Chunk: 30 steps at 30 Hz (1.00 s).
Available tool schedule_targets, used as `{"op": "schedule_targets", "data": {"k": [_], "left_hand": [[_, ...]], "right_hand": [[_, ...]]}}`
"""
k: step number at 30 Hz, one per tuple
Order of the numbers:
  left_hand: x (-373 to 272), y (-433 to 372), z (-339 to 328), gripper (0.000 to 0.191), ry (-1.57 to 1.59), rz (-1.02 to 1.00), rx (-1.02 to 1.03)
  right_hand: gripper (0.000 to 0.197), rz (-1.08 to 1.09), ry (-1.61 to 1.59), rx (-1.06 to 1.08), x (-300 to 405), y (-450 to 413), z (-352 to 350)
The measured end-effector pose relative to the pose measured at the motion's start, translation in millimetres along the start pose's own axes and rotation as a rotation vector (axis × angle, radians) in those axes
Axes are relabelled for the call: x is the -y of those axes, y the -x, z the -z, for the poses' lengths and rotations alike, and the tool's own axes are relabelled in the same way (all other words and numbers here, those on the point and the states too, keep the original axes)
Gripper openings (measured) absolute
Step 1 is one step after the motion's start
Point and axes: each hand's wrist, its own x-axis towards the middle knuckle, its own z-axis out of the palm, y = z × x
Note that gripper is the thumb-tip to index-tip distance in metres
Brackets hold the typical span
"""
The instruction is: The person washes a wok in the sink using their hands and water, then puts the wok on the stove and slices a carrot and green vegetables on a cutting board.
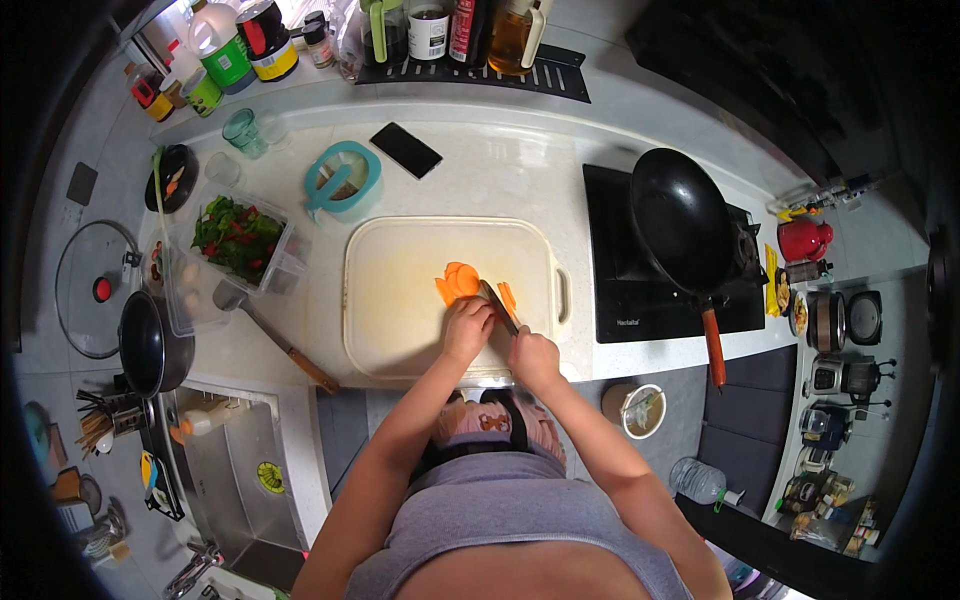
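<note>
A pale cutting board (397,300) lies on the counter before me, with a small heap of overlapping orange carrot slices (459,280) near its middle. My left hand (470,328) rests with bent fingers on the near edge of the slices, pressing them to the board. My right hand (535,358) is closed around the handle of a kitchen knife (498,306). The blade points away from me and stands just right of my left fingertips. Thin carrot strips (508,297) lie on the board to the right of the blade.
A black wok (679,217) sits on the cooktop (622,300) at the right. Leafy greens fill a plastic container (277,255) at the left, beside a wooden-handled spatula (274,335). A turquoise-lidded container (345,180) and a phone (406,150) lie behind the board. The sink (232,465) is at lower left.
</note>
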Motion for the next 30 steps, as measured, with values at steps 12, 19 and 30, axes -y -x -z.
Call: {"op": "schedule_targets", "data": {"k": [12,19,30], "left_hand": [[5.0,0.0,1.7,0.015,0.084,0.050,-0.009],[6.9,2.2,-1.0,0.014,0.054,0.029,0.000],[3.5,0.3,1.4,0.008,0.030,0.014,0.016]], "right_hand": [[0.022,-0.086,-0.139,-0.068,-2.9,-7.3,3.5],[0.021,-0.059,-0.064,-0.012,1.3,4.3,8.7],[0.024,-0.187,-0.187,-0.134,-8.7,-16.1,-22.7]]}}
